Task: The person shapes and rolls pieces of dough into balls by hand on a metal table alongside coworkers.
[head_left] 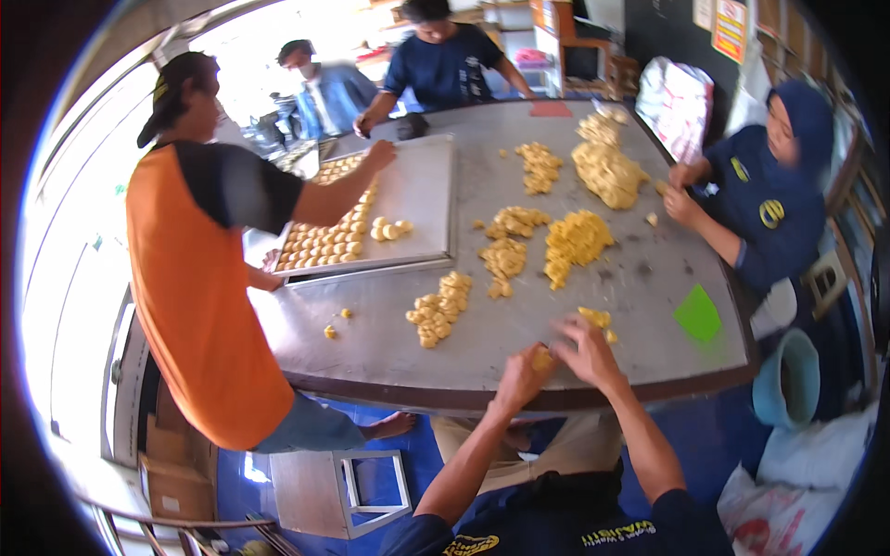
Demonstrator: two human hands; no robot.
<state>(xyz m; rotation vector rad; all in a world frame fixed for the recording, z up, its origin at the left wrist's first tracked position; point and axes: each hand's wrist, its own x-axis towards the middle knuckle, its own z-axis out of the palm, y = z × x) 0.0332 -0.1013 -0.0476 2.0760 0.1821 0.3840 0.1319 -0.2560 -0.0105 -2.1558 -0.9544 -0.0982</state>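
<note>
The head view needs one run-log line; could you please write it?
left hand: holds dough piece | right hand: beside it | tray: rows of dough balls | table: yellow mound

A small piece of dough (542, 360), pale yellow, is held at the lower centre of the frame; its full shape cannot be made out, as it is partly covered. Slightly above and to the right, a few deeper yellow lumps (595, 318), uneven in outline, are loosely grouped.
</note>
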